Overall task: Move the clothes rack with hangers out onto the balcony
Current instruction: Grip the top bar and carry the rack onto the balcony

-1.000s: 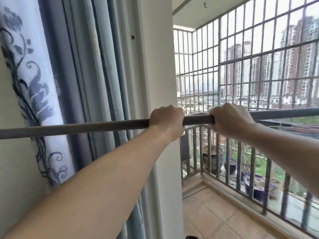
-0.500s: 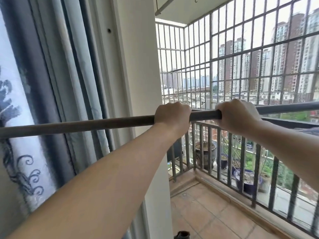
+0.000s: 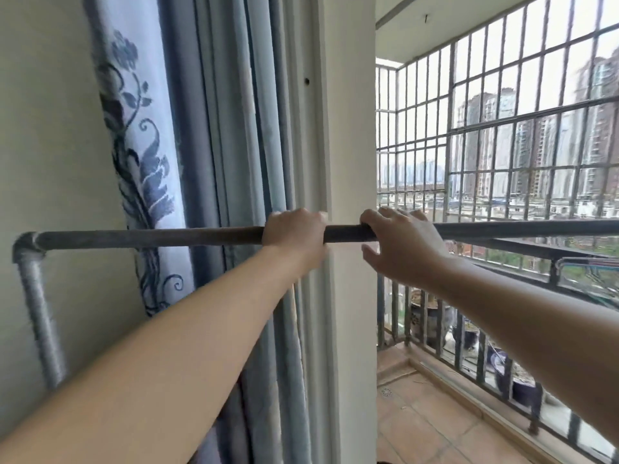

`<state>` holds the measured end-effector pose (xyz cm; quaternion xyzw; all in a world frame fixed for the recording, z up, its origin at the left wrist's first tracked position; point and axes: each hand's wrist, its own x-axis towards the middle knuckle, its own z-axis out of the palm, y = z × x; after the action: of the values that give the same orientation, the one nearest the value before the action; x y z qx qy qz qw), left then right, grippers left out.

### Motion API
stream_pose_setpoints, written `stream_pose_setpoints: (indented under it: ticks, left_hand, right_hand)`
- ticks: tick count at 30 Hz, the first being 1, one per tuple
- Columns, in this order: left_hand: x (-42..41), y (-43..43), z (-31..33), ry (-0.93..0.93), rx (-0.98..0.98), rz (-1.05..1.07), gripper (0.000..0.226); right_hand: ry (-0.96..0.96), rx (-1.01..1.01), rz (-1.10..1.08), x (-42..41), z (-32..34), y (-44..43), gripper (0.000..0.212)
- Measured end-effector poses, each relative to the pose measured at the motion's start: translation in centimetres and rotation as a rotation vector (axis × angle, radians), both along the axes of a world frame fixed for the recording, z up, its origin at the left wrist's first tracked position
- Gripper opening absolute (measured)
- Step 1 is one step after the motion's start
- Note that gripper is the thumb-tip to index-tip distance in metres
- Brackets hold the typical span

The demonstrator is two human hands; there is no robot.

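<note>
Clothes rack: grey metal top bar runs level across the view from 9 o'clock to 3 o'clock, with an elbow joint at the 9 o'clock end turning down into a vertical leg against the pale wall. No hangers can be made out on the visible part of the bar. Left hand: fingers wrapped over the bar from above, closed tight on it, near centre frame. Right hand: just beside the left at its 3 o'clock side, fingers spread wide and loose, fingertips resting over the top of the bar, thumb hanging apart below it, not clenched. Behind the bar at 10 o'clock, a blue curtain with floral trim; a white door frame at 12 o'clock. Balcony railing and tiled balcony floor lie at 3 to 5 o'clock, with the bar's right portion reaching across in front of the railing
</note>
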<state>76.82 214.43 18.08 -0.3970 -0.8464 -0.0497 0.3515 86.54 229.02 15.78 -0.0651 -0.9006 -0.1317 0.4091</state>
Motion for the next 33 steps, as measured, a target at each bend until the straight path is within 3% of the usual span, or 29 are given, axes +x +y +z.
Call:
stream_pose_setpoints:
  ticks: [6, 11, 21, 33]
  left_hand:
    - [-2.8, -5.5, 0.1, 0.005, 0.018, -0.012, 0.005]
    - [-2.8, -4.9, 0.5, -0.059, 0.066, 0.006, 0.007]
    - [1.0, 3.6, 1.7, 0.025, 0.152, -0.041, 0.01]
    - [6.2, 15.6, 0.2, 0.05, 0.062, -0.143, 0.003]
  right_hand:
    - [-0.013, -0.042, -0.04, -2.1, 0.7, -2.6, 0.018]
    - [-0.039, -0.037, -0.166, -2.6, 1.2, -1.3, 0.026]
    - [0.01, -0.03, -0.22, 1.7, 2.8, 6.7, 0.039]
    - [-0.054, -0.123, -0.3, 8.3, 1.0, 17.9, 0.031]
